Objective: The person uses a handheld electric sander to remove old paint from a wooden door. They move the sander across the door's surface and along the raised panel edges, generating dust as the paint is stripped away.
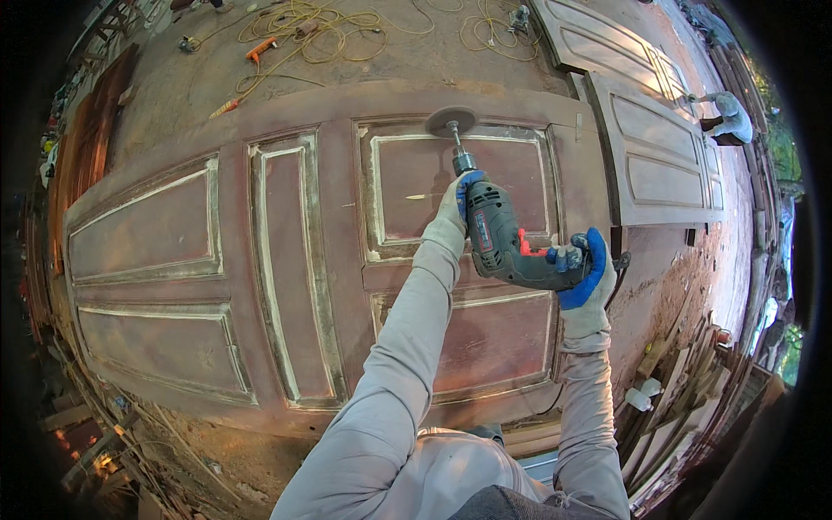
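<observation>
A dark grey power drill [503, 230] with a red trigger is held in both my gloved hands above a brown wooden panelled door [347, 113]. My left hand [455, 204], in a grey and blue glove, grips the drill's front just behind the chuck. Around the rear handle my right hand [589, 269] is closed, with blue-coated fingers. A round sanding disc [451, 121] sits in the chuck, at the far edge of the upper right panel; whether it touches the wood I cannot tell. Pale sanded strips line the moulding of the panels.
Yellow cords [316, 26] lie coiled on the ground beyond the door, near an orange power tool [261, 49]. More panelled doors [659, 156] rest at the right, where another person [726, 119] bends over one. Scrap boards [676, 399] and white containers [642, 395] lie at lower right.
</observation>
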Tool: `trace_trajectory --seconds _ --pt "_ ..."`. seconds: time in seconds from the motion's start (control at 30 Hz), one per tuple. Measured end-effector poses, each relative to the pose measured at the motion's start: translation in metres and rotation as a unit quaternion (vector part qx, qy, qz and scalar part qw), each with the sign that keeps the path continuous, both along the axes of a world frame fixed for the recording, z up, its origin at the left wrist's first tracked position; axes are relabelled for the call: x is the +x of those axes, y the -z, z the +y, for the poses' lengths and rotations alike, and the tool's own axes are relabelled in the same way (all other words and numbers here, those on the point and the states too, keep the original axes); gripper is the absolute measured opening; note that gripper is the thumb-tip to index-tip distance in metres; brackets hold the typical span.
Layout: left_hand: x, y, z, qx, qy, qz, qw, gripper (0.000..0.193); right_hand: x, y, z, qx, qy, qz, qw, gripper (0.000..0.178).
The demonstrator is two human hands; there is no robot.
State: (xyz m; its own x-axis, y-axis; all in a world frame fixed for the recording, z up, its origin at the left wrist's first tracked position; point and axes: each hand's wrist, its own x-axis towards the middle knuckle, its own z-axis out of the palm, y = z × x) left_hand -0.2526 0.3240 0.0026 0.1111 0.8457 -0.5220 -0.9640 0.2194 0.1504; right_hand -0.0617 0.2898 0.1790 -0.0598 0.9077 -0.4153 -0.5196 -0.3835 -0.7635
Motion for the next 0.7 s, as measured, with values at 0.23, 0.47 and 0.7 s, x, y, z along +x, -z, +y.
trace_trajectory --seconds 0.23,0.47,0.7 --pt "0.047 -0.003 0.03 -0.018 0.032 -0.034 0.999 0.019 0.034 -0.008 0.02 -0.007 0.025 -0.037 0.999 0.03" --pt "0.107 0.004 0.076 0.022 0.081 -0.081 0.993 0.017 0.084 -0.006 0.045 0.001 0.077 -0.033 0.996 0.031" --pt "0.09 0.003 0.06 -0.018 0.028 -0.045 0.998 0.016 0.079 -0.004 0.047 -0.002 0.024 -0.015 1.0 0.031"
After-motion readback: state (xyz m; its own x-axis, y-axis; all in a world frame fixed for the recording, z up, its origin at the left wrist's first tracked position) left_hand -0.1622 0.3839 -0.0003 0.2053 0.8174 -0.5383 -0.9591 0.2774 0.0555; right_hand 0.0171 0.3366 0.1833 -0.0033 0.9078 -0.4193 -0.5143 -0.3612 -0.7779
